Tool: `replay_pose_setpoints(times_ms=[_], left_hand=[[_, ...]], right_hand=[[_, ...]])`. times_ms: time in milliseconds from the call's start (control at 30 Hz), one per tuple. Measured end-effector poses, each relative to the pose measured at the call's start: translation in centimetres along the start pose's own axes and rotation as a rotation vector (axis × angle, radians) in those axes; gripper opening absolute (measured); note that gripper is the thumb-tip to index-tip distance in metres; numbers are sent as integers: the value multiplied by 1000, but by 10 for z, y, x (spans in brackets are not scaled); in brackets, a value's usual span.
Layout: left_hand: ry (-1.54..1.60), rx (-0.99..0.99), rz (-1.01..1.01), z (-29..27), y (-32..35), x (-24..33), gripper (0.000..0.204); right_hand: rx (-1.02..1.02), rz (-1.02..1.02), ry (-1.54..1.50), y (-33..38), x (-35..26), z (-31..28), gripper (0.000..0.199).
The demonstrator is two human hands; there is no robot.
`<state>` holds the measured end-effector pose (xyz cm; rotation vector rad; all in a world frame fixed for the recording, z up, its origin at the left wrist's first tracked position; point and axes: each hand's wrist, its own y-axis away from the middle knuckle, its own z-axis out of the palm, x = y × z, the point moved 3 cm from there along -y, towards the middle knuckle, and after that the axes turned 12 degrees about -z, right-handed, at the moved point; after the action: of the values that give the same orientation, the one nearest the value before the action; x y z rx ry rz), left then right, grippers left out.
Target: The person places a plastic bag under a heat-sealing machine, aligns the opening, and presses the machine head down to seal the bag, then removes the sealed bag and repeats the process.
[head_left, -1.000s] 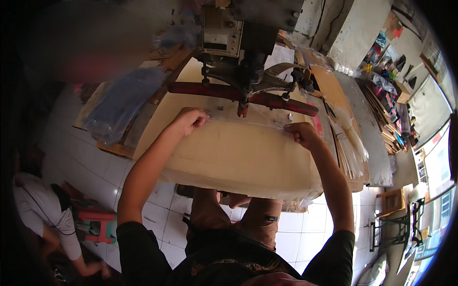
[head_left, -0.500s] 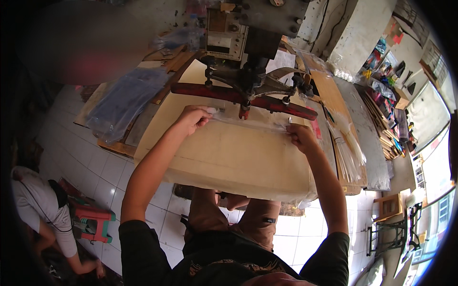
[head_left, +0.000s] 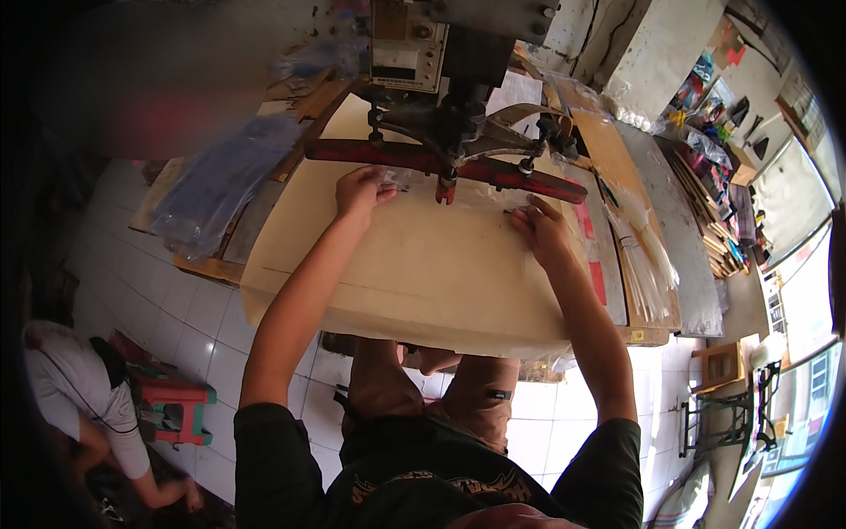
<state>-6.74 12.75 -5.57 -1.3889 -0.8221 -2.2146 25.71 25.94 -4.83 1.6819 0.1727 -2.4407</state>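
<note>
A strip of clear plastic sheet (head_left: 480,196) stretches between my hands, under the red bar of a press. My left hand (head_left: 359,192) pinches its left end, fingers closed just below the bar's left part. At the other end, my right hand (head_left: 544,231) has its fingertips on the plastic, index finger reaching forward; its grip is partly hidden. Beneath both hands lies a cream-coloured cover sheet (head_left: 414,282) on the press table. The long red bar (head_left: 388,156) hangs above the strip from a dark metal bracket, and hides part of the plastic's far side.
A stack of bluish clear plastic sheets (head_left: 216,185) lies to the left. Bundled clear strips (head_left: 639,264) rest on a wooden board to the right. A control box (head_left: 407,48) stands behind the bar. A person (head_left: 97,397) sits low at left by a red-green stool (head_left: 181,410).
Both hands have moved forward with the plastic strip, bringing it closer under the red bar. The right index finger has stretched out. The view has shifted slightly.
</note>
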Motion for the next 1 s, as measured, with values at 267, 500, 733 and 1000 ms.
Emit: replay_pose_setpoints(times_ms=[267,500,733,1000], left_hand=[[114,-117,-47,-4,1,3,12],[93,-182,-36,-15,-10,-5,20],[-823,-342,267,-15,8,10,46],[-1632,-149,733,-14,30,7,57]], right_hand=[[-40,-15,-68,2,-7,-7,36],[-27,7,-125,1,2,7,42],[-41,-83,-233,-2,8,2,51],[-258,-241,522,35,-34,1,54]])
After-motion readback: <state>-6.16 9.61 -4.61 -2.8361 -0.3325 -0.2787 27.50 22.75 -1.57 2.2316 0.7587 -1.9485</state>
